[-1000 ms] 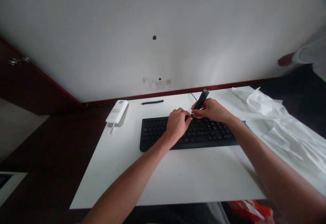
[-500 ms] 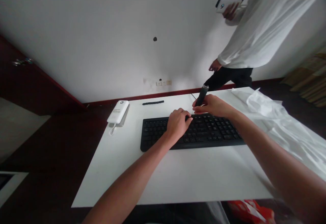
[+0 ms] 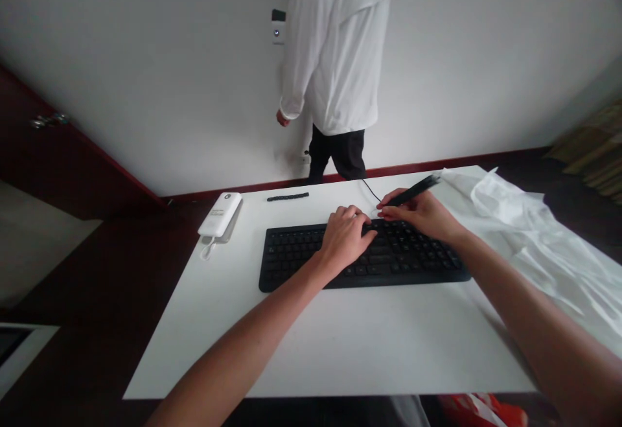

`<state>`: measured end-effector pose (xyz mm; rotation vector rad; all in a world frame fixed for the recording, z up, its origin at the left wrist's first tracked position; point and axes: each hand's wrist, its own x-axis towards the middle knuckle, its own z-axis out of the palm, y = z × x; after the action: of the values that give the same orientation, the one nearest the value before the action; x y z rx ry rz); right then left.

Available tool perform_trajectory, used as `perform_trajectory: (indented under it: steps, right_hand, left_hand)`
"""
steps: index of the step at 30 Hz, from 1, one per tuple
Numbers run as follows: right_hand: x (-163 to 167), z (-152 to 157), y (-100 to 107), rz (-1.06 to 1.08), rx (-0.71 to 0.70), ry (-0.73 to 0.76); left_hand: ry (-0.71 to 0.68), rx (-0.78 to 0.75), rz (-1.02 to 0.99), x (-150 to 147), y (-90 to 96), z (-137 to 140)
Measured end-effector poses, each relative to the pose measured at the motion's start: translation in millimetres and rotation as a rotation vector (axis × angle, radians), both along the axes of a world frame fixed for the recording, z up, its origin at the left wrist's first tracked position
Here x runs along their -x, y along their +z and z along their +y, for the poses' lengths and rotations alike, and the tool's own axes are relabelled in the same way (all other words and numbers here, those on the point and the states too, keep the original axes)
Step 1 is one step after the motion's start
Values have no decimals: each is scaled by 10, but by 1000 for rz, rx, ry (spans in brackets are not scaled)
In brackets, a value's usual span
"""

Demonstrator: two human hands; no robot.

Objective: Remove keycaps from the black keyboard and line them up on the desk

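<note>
A black keyboard (image 3: 291, 258) lies on the white table (image 3: 311, 343). My left hand (image 3: 344, 236) grips its far edge near the middle, fingers curled over the edge and thumb over the keys. A small dark part shows between thumb and forefinger; I cannot make out whether it is loose. My right hand (image 3: 413, 213) pinches a slim black brush (image 3: 413, 190) just above the keyboard's far right part. The brush slants, its bristle-like end pointing up and right. Its lower end is hidden by the fingers.
A white power bank (image 3: 220, 214) with a short cable lies at the far left. Behind the keyboard are a knobbly black strip (image 3: 287, 197) and a thin cable (image 3: 372, 190). Crumpled white sheeting (image 3: 519, 219) covers the right side. A person in a white shirt (image 3: 340, 57) stands beyond the table.
My right hand has tipped the brush from near upright to slanting right. My left hand stays at the keyboard's far edge. The other person has walked from right to middle.
</note>
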<state>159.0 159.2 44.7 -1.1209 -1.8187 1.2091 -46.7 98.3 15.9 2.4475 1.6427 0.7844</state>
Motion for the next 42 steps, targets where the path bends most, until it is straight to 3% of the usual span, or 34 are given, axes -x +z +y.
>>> perform_trajectory:
  steps: [18,31,42]
  right_hand:
    - [91,-142,111,-346,-157,81]
    - [162,-107,-79,-26,64,-33]
    - [170,-77,-108,16,136,-109]
  left_hand:
    - [61,-34,-17,-24,-54,4]
    - [84,-12,-20,-17,-16,-14]
    - [67,12,3,2,16,26]
